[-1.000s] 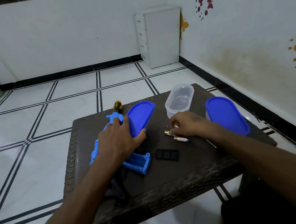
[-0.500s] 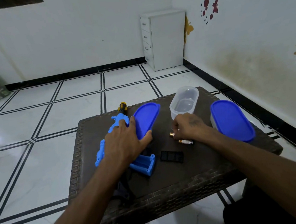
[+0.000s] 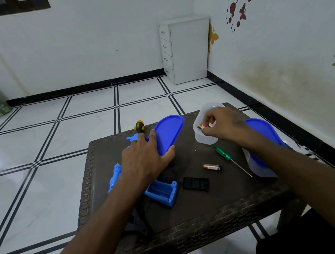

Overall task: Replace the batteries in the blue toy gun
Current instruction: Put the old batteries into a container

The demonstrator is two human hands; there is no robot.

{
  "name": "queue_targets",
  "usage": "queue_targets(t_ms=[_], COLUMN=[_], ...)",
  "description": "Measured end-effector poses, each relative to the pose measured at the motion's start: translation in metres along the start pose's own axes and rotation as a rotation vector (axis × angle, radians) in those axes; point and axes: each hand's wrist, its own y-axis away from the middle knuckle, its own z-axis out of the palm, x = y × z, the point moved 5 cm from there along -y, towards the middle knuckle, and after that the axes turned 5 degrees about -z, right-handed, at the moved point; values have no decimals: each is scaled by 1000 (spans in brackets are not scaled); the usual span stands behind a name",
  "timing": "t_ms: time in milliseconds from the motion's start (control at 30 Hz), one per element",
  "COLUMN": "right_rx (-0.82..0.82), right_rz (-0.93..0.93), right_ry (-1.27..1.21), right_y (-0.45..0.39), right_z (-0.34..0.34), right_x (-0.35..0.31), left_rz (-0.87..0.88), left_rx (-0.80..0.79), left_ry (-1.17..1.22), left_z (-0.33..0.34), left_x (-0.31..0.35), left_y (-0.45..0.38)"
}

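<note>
The blue toy gun [image 3: 114,179] lies on the dark wicker table [image 3: 193,223], its battery compartment [image 3: 162,192] uncovered and facing up. My left hand [image 3: 145,157] rests flat on the gun's body with straight fingers. My right hand [image 3: 222,124] hovers over the clear plastic container [image 3: 204,137] and pinches a battery [image 3: 200,126] above its opening. A second battery [image 3: 212,167] lies loose on the table. The black battery cover [image 3: 195,184] sits beside the compartment.
A blue lid [image 3: 170,132] lies by my left hand. A green-handled screwdriver [image 3: 224,155] lies near the loose battery. A lidded blue-topped container [image 3: 263,147] stands at the right edge. A yellow-black tool handle [image 3: 139,126] is at the table's far side.
My right hand lifted off the table with a battery and moved up over the clear container, uncovering the green screwdriver. One battery stays on the table. My left hand stayed on the gun.
</note>
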Motion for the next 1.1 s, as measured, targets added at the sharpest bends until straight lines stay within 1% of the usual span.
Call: queue_targets(t_ms=[100, 300, 367, 500, 533, 567, 633, 700, 800, 1000, 1033, 1100], right_rx=[-50, -158, -147, -18, -20, -61, -233, -388, -483, -478, -450, -328], right_rz=[35, 39, 28, -24, -51, -84, -141, -175, -187, -173, -161, -107], right_ry=[88, 113, 87, 8, -25, -61, -83, -8, 99, 165, 145, 70], right_y=[-28, -51, -49, -32, -23, -13, 14, 38, 57, 63, 61, 49], right_z=[2, 17, 16, 2, -1, -2, 3, 12, 27, 39, 36, 22], right_x=[11, 26, 27, 18, 13, 7, -5, -9, -8, -5, -6, -2], left_rz=[24, 17, 21, 8, 3, 0, 0, 4, 6, 8, 6, 2], left_rx=[-4, 6, 6, -7, -7, -5, -1, 0, -8, 0, 5, 7], left_ry=[5, -14, -11, -8, -8, -7, -2, 5, 4, 0, 3, 13], left_z=[-1, 2, 5, 9, 9, 9, 7, 3, -1, -6, -6, -5], left_x=[4, 4, 4, 3, 3, 4, 6, 9, 13, 18, 18, 17], left_y=[-3, -7, -7, -5, -5, -5, -4, -3, 0, 0, 0, -3])
